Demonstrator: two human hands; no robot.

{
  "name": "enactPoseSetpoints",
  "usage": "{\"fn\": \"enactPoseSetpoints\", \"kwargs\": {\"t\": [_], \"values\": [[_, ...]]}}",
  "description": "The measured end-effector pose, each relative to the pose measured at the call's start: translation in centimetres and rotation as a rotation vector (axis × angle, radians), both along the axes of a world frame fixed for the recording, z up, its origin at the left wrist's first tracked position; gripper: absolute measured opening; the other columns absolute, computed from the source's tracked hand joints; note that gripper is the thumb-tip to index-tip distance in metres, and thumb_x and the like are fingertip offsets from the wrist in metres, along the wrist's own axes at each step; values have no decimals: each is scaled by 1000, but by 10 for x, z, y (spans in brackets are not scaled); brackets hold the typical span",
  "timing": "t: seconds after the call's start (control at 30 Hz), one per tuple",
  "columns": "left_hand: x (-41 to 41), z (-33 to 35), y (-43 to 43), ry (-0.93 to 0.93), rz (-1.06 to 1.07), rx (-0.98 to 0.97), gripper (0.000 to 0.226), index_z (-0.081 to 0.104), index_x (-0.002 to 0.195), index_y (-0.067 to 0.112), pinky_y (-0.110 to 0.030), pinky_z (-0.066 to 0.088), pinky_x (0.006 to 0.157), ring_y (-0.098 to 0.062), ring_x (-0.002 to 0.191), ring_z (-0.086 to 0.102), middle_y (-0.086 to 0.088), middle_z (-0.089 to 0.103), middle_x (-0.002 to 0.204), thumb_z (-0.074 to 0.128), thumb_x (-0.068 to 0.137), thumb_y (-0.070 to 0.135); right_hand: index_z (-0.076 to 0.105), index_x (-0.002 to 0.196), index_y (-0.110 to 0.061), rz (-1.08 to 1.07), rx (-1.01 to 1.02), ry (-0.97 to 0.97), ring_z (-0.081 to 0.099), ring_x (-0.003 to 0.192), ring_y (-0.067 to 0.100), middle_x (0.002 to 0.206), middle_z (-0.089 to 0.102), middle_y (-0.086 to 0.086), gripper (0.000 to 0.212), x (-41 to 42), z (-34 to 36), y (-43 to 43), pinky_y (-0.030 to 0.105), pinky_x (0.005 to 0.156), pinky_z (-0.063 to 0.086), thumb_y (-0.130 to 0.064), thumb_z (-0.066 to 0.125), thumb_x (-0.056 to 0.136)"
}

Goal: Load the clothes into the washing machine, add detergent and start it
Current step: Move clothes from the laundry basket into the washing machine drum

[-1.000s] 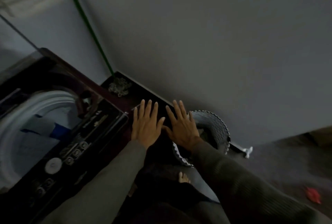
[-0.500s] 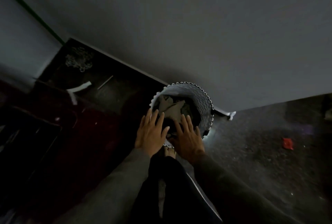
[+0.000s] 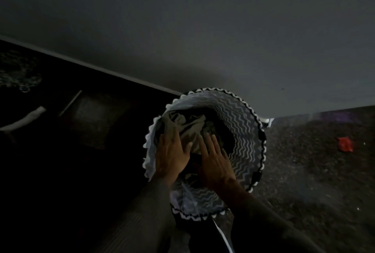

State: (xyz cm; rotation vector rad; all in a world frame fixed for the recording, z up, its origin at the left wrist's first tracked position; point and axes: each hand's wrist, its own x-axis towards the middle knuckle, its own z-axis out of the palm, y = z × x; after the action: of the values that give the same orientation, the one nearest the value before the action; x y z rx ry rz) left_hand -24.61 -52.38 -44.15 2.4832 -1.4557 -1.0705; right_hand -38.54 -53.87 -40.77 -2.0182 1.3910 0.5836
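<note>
Grey-green clothes (image 3: 188, 126) are lying in the zigzag-patterned basket (image 3: 246, 131); the left hand (image 3: 171, 156) and right hand (image 3: 216, 162) are reaching in, fingers (image 3: 211, 143) straight and spread, gripping nothing.

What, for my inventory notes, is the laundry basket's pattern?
Laundry basket: grey-and-white zigzags, head view.

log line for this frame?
left hand: open, in laundry basket over clothes | right hand: open, same | nothing gripped yet | washer: out of view
</note>
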Motion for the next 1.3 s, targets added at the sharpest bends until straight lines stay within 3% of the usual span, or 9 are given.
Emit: {"fn": "enactPoseSetpoints", "kwargs": {"t": [0.13,0.3,0.47,0.6,0.67,0.93,1.03,1.17,1.3], "values": [[3,-44,-22,152,128,96,111,-2,155,16,-43,14,121,-32,149,9,-15,4,163,60,80,67,-12,155,-19,-43,37,-23,-22,148,20,163,-19,1,82,0,-44,-8,48,122,10,-35,44,97],[3,-79,-28,222,103,198,116,-10,152,40,-54,23,116,-43,147,5,-25,-5,159,70,72,64,-11,155,-18,-72,86,-56,-16,150,19,164,-10,-1,85,-4,-73,-11,45,123,12,-33,47,94],[0,-87,-37,285,176,170,117,-4,148,48,-53,41,103,-47,134,31,-24,15,152,79,66,53,-9,155,-14,-77,101,-90,-10,151,19,164,-7,-1,94,-11,-89,-11,43,122,14,-40,54,91],[-7,-82,-44,186,146,204,104,5,148,40,-51,44,99,-44,129,36,-21,20,147,77,73,39,-5,156,-10,-95,98,-119,-3,152,22,165,-2,3,91,-10,-93,-10,43,122,15,-53,32,85],[-10,-77,-43,118,118,197,97,13,147,34,-49,43,97,-44,128,36,-21,21,146,76,74,32,-3,156,-9,-108,97,-144,1,152,23,165,2,6,90,-8,-93,-9,42,122,18,-49,34,84],[-18,-39,-29,86,186,-5,70,36,130,30,-42,51,80,-37,111,54,-10,40,133,73,72,19,-2,155,-7,-195,45,-209,4,152,24,164,3,11,87,-13,-65,-6,38,122,18,-24,55,92],[-20,-14,-20,18,122,-95,71,38,131,30,-41,52,75,-35,107,57,-9,43,132,75,70,24,-1,155,-5,-215,18,-235,5,151,25,164,5,12,90,-24,-51,-6,39,123,17,-30,60,93],[-24,22,-1,-30,89,-216,76,42,133,28,-37,51,73,-30,105,59,-8,48,130,79,67,25,2,156,-16,-405,44,-388,14,149,15,164,9,4,118,-37,-21,-5,31,117,25,-66,69,73],[-16,64,18,-37,177,-311,67,48,125,33,-32,48,77,-22,111,56,2,53,126,80,67,26,3,156,-27,-518,78,-520,15,146,1,164,12,-9,118,-43,7,-3,25,114,28,-67,74,71]]}}
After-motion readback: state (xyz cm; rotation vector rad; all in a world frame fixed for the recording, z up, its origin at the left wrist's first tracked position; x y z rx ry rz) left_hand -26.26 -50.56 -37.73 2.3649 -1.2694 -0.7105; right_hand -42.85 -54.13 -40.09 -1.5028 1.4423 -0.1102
